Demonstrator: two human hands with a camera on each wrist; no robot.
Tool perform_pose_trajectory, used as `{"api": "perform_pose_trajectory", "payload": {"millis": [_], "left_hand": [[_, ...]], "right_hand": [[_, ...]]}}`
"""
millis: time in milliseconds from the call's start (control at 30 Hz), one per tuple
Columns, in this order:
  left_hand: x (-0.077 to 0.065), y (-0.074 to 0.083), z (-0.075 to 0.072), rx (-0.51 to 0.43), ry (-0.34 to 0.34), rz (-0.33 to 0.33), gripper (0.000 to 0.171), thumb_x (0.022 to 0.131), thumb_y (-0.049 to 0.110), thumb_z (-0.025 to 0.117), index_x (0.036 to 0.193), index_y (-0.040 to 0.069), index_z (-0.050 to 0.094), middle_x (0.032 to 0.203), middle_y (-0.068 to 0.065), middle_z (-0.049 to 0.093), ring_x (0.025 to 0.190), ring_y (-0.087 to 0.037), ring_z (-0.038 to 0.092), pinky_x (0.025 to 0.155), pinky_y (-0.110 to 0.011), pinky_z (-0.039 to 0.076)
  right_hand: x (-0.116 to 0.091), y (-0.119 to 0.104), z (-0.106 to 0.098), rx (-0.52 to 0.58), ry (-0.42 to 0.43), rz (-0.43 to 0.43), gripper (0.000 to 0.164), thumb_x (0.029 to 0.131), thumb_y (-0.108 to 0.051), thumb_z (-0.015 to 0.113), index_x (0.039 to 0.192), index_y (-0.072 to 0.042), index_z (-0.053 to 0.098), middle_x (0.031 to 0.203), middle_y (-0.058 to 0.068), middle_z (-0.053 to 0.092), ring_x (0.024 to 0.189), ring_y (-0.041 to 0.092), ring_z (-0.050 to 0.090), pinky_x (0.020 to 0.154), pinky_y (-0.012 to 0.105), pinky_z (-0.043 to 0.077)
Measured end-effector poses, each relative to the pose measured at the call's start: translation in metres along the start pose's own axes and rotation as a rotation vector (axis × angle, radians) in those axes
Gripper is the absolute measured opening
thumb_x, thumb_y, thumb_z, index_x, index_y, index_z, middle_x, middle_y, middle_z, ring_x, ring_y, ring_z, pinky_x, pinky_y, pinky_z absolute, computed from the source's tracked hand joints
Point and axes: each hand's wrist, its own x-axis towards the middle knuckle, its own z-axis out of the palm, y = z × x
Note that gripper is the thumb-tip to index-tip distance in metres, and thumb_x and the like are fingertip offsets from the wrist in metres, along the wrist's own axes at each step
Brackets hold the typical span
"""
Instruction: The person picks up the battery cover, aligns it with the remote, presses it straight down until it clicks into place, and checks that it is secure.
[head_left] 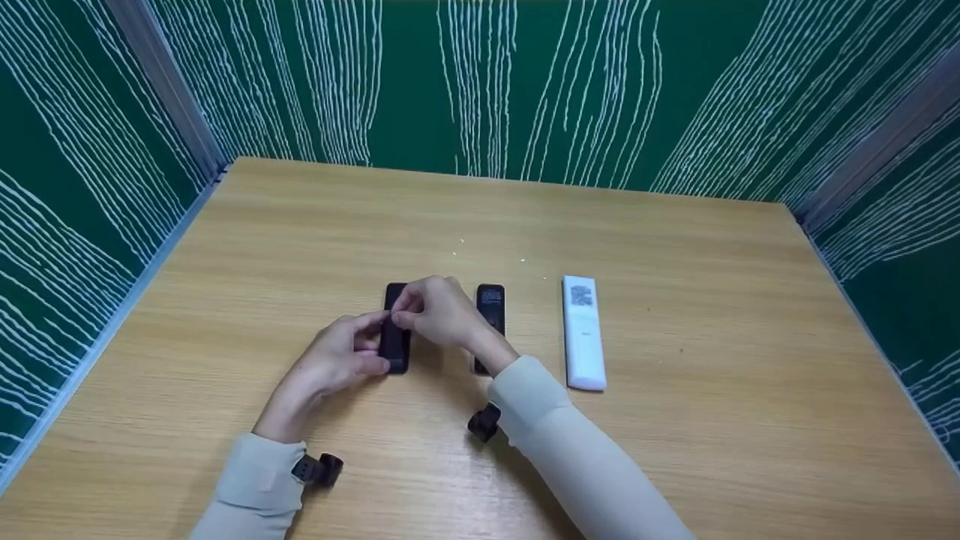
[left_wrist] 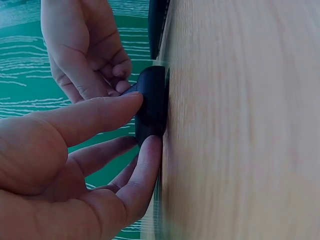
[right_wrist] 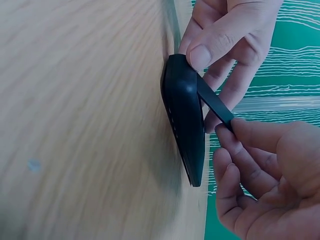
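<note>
A black remote control [head_left: 394, 349] lies on the table between my hands. My left hand [head_left: 334, 358] grips it by its sides, the thumb at the near end and the fingers along the edge. With thumb and fingertips, my right hand [head_left: 442, 309] pinches a thin black battery cover [right_wrist: 216, 104]. In the right wrist view this cover stands tilted up from the remote, one end still against it. The left wrist view shows the remote [left_wrist: 151, 107] edge-on, with the left thumb on its upper face. The opening under the cover is hidden.
Right of the hands lies a second black remote [head_left: 490, 304], partly covered by the right wrist. Farther right is a white remote [head_left: 583, 334] with a printed label. Small white specks dot the wooden table [head_left: 712, 420]. Green panels [head_left: 409, 82] with white lines surround it.
</note>
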Motion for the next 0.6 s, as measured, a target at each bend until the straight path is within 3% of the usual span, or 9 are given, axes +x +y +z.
{"api": "perform_pose_trajectory", "payload": {"millis": [400, 600], "left_hand": [[0.001, 0.0008, 0.0008, 0.003, -0.01, 0.026, 0.08, 0.085, -0.013, 0.07, 0.159, -0.002, 0.043, 0.15, -0.03, 0.047, 0.122, -0.036, 0.064, 0.101, -0.036, 0.056], [0.0007, 0.0005, 0.0009, -0.014, 0.0, -0.003, 0.079, 0.087, -0.015, 0.069, 0.16, -0.001, 0.043, 0.15, -0.03, 0.045, 0.126, -0.038, 0.062, 0.104, -0.039, 0.056]], "right_hand": [[0.0025, 0.0035, 0.0048, -0.028, 0.01, -0.007, 0.006, 0.098, -0.014, 0.077, 0.095, -0.011, 0.081, 0.084, -0.004, 0.075, 0.072, 0.008, 0.061, 0.064, 0.021, 0.046], [0.0029, 0.0051, 0.0063, -0.023, 0.009, -0.001, 0.006, 0.097, -0.014, 0.078, 0.093, -0.012, 0.081, 0.081, -0.004, 0.074, 0.068, 0.008, 0.058, 0.061, 0.022, 0.045]]}}
